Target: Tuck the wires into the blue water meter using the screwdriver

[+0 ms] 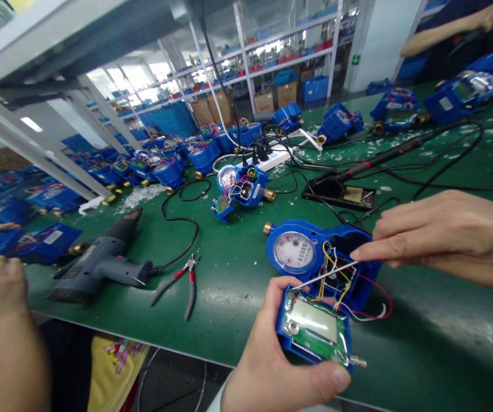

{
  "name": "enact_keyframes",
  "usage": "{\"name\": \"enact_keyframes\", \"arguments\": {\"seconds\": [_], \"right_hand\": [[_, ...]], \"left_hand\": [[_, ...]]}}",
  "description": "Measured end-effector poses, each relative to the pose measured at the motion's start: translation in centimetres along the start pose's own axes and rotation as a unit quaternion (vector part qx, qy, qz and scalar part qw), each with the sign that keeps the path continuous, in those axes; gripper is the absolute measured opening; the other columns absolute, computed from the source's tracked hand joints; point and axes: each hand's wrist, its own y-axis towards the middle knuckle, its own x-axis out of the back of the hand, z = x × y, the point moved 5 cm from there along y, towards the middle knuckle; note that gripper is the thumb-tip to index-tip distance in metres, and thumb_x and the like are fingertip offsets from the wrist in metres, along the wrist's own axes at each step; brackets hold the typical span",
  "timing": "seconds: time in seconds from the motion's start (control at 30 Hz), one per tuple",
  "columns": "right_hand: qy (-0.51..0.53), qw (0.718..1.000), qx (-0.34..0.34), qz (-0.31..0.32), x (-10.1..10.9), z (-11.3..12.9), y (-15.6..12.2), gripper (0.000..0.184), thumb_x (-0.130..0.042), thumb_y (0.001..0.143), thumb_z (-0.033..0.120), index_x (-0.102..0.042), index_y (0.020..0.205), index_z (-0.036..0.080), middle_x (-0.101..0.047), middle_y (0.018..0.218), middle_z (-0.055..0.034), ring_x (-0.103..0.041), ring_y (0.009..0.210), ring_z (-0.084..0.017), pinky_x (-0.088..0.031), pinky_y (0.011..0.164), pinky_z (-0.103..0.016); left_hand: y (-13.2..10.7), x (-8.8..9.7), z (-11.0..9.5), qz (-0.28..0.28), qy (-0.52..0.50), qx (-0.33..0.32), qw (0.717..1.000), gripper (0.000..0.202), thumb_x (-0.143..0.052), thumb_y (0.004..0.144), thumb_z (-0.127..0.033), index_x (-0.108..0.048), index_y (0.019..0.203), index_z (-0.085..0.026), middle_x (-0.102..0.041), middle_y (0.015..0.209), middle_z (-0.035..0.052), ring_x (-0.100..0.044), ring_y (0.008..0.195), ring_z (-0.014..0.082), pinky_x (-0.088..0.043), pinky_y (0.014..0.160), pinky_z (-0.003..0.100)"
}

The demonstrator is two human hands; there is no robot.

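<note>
My left hand (pixel 278 355) is closed around a blue display module (pixel 315 329), a small housing with a green circuit board and an LCD facing up. Colored wires run from it to a blue water meter (pixel 294 250) lying on the bench just behind, with a round dial and an uncovered compartment. In my right hand (pixel 433 243) is a thin metal rod-like tool (pixel 326 276), pinched between the fingers. Its tip meets the module's upper left corner. The tool's handle end is hidden by my hand, so its exact kind does not show.
Red-and-grey cutting pliers (pixel 181 283) and a heat gun (pixel 104 257) lie to the left. Behind stand another opened meter (pixel 246 189), a power strip (pixel 267 157) and a soldering iron (pixel 366 166) with cables. A co-worker's arm (pixel 1 320) is at the left edge.
</note>
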Motion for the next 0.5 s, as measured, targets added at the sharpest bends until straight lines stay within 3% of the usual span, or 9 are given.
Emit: {"name": "enact_keyframes", "arguments": {"seconds": [0.3,0.5], "right_hand": [[0.054,0.998,-0.013,0.005,0.2,-0.6,-0.1,0.037,-0.028,0.104,0.039,-0.063,0.113,0.036,-0.061,0.077,0.001,-0.058,0.066,-0.003,-0.043,0.059,-0.012],[0.079,0.996,-0.012,0.025,0.3,-0.5,0.0,0.032,-0.03,0.104,0.034,-0.059,0.117,0.036,-0.058,0.077,0.0023,-0.056,0.066,-0.003,-0.043,0.061,-0.013]], "left_hand": [[0.8,0.5,1.5,0.04,-0.038,-0.027,0.998,0.078,-0.083,0.052,-0.013,-0.037,0.114,-0.022,-0.067,0.109,0.0097,-0.063,0.086,0.0168,-0.046,0.079,0.027],[1.0,0.3,1.5,0.055,-0.048,-0.039,0.997,0.074,-0.083,0.052,-0.012,-0.04,0.112,-0.022,-0.067,0.106,0.0079,-0.062,0.085,0.016,-0.045,0.077,0.026]]}}
